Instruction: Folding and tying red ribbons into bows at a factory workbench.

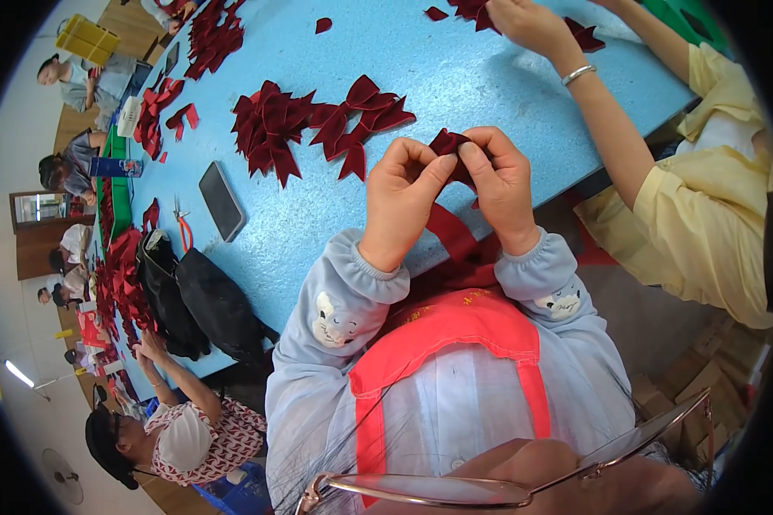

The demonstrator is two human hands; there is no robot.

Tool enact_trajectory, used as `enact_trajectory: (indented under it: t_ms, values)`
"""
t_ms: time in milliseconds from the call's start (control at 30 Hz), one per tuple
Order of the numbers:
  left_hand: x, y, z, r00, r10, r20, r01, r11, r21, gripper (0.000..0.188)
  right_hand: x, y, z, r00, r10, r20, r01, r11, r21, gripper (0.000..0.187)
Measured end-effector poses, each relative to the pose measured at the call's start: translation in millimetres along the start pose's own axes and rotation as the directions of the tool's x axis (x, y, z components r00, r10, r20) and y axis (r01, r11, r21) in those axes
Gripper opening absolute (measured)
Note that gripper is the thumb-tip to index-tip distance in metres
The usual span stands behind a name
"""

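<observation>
Between my two hands, just over the table's near edge, is a small dark red velvet bow. My left hand pinches its left side with thumb and forefinger. From the other side my right hand grips it the same way, both thumbs meeting near its middle. Fingers cover much of the bow, so its lower part is partly hidden. Beyond my left hand a pile of finished-looking dark red bows lies on the blue table, with several more bows trailing off to its right.
A phone, orange-handled pliers and a black bag lie to the left. Red ribbon pieces are heaped past the bag. At right a co-worker's arm reaches over the table. Another person sits at left; cardboard boxes stand lower right.
</observation>
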State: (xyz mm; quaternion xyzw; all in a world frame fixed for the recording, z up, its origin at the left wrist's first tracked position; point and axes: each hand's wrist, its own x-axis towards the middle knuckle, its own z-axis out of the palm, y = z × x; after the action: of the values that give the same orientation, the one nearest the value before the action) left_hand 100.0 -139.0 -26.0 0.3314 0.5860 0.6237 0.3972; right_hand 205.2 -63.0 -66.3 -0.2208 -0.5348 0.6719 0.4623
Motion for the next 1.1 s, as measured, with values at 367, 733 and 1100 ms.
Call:
enact_trajectory:
  t_ms: [367, 733, 1100]
  values:
    - [-3.0, 0.9, 6.6, 0.994, 0.103, -0.03, -0.1, 0.991, 0.087, 0.012, 7.6, -23.2, -12.8, 0.969, 0.059, 0.242, -0.028, 0.991, -0.131, 0.015]
    - [-31.1, 22.0, -9.3, 0.991, -0.096, 0.093, 0.093, 0.995, 0.04, 0.029, -2.4, -36.7, 11.1, 0.998, 0.027, -0.048, -0.029, 0.999, -0.03, 0.016]
    - [-64.4, 120.0, -10.8, 0.917, -0.065, 0.394, 0.201, 0.928, -0.315, 0.025, -4.8, -155.6, 43.2, 0.98, -0.196, 0.04, 0.199, 0.963, -0.179, 0.016]
